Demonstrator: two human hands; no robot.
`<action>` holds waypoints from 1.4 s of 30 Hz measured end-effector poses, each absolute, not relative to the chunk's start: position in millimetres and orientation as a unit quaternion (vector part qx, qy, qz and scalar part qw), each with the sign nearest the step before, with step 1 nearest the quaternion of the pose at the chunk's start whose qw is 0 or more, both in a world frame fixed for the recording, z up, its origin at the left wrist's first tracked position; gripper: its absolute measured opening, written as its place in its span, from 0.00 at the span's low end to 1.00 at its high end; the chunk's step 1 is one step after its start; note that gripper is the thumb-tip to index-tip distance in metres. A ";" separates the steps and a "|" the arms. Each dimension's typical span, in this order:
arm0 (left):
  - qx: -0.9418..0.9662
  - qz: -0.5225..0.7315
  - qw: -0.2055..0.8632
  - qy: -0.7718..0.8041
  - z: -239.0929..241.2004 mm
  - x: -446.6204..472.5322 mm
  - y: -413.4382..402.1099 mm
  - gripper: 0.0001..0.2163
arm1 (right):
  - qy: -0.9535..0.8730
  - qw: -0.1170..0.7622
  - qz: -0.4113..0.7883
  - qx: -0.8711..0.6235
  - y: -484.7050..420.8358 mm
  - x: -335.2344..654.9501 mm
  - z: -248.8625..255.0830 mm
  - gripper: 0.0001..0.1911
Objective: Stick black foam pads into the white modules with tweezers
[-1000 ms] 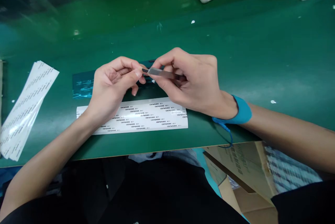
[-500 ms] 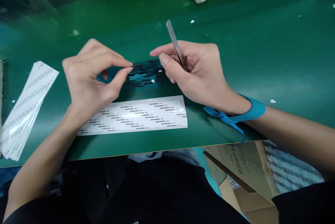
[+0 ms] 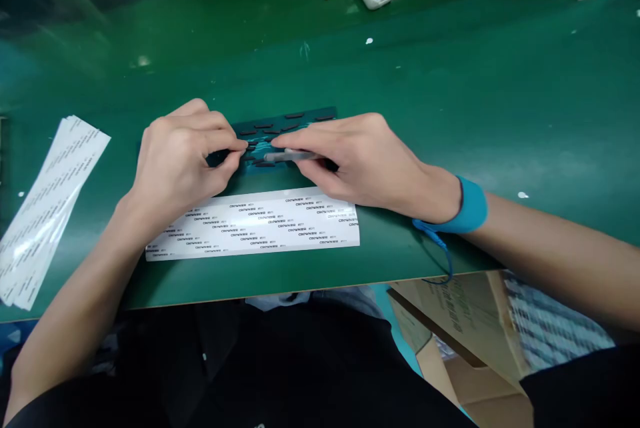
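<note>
A teal sheet (image 3: 305, 123) lies flat on the desk (image 3: 500, 115), carrying rows of black pads (image 3: 294, 115). At its near left edge, the left hand (image 3: 175, 161) pinches thumb and forefinger on what looks like one black pad (image 3: 241, 147). The right hand (image 3: 370, 161) grips tweezers (image 3: 293, 156) low across the sheet's near edge. A white printed strip (image 3: 280, 228) lies just in front of the sheet. The pad is tiny and probably sticky, so it could cling to a fingertip, fold, or sit crooked if the tips slip.

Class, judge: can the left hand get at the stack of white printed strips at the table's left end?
Probably yes: only bare green table lies between the left hand and the stack of white printed strips.
</note>
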State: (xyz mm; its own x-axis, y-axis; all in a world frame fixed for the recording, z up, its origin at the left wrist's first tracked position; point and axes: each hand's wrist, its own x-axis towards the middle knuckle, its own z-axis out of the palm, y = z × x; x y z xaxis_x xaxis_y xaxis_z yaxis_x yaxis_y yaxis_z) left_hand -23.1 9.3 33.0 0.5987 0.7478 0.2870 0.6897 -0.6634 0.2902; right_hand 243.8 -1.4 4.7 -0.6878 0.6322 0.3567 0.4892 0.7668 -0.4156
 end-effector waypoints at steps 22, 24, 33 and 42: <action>0.898 0.097 0.121 0.412 44.6 -32.1 14.5 0.11 | -0.917 -0.059 0.037 -0.393 -13.4 209.0 32.0 0.26; 0.908 0.088 0.101 0.398 46.2 -34.4 14.9 0.12 | -0.918 -0.046 0.034 -0.391 -13.1 210.0 30.3 0.26; 0.923 0.086 0.072 0.369 50.5 -28.4 7.3 0.12 | -0.915 0.120 0.135 -0.361 -2.5 227.7 12.3 0.23; 0.910 0.138 0.050 0.388 31.5 -16.5 9.7 0.07 | -0.936 0.041 0.072 -0.342 -6.4 228.2 16.7 0.24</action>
